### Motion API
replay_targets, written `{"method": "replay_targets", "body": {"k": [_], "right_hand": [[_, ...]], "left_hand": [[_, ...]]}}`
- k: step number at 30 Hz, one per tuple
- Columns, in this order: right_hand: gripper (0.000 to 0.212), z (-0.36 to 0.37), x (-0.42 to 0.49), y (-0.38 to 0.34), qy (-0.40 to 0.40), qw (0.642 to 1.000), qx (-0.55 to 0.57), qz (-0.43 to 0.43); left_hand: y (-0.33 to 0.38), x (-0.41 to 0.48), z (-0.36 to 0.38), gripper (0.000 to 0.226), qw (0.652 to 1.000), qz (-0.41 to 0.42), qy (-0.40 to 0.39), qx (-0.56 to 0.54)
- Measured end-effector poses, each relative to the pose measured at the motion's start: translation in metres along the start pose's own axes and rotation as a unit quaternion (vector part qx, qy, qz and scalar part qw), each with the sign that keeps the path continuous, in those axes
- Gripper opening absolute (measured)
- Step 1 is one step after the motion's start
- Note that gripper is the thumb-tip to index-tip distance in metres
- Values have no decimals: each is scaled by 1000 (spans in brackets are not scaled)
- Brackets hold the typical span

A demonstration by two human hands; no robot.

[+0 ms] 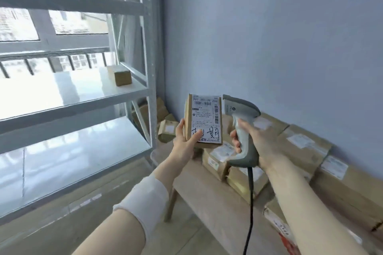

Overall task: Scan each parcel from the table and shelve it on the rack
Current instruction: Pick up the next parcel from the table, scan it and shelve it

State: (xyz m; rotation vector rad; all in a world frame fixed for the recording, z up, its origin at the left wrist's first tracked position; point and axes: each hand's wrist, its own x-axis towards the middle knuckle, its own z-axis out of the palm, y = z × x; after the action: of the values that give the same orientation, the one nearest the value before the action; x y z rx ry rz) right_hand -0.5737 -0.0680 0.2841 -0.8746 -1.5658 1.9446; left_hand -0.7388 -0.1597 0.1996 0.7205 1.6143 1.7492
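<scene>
Holding a small cardboard parcel (204,122) upright, my left hand (184,143) grips its lower left corner, thumb pressed on the white shipping label (206,119) that faces me, fingers behind. My right hand (253,141) is clenched around the handle of a grey barcode scanner (241,128); the scanner's head sits just beside the parcel's upper right edge, and its black cable (250,203) hangs down past my right forearm. A white wrap (148,196) covers my left forearm. Both hands are raised above the wooden table (209,198), which stands against the blue-grey wall (269,37). On the table lies a crowd of other cardboard parcels (300,151), most bearing white labels, stacked along the wall side; a few more boxes (166,128) sit low in the corner behind the rack's post. To the left stands the white metal rack (150,47), its shelves glossy. One small brown box (121,75) rests on the upper visible shelf near the right end. Behind the rack is a window (62,16) with a railing.
</scene>
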Motion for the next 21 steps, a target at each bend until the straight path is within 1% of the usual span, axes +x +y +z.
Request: {"method": "replay_targets", "body": {"k": [2,4,6,10,13,16,18,20,21], "right_hand": [[41,48,27,0,-36,999,8,1],[39,92,52,1,-57,998,5,4],[38,131,77,2,-73,997,2,8],[37,199,131,2,-111,994,-14,18],[37,241,169,-1,-137,990,-17,14],[34,275,211,-8,-175,984,11,17],[33,294,242,-14,-190,981,21,15],[29,308,274,-19,-199,979,36,19],[26,314,289,-21,-205,978,42,23]], "left_hand": [[7,15,-48,90,999,-2,33,12],[8,29,-92,103,997,-1,73,15],[6,44,-131,107,994,-15,106,15],[9,74,-198,105,988,-34,152,-5],[19,100,-235,103,983,-44,178,-12],[34,132,-265,102,980,-36,196,-16],[42,156,-282,96,977,-32,212,-19],[46,184,-301,90,974,-34,224,-17],[48,195,-309,90,972,-38,230,-9]]}}
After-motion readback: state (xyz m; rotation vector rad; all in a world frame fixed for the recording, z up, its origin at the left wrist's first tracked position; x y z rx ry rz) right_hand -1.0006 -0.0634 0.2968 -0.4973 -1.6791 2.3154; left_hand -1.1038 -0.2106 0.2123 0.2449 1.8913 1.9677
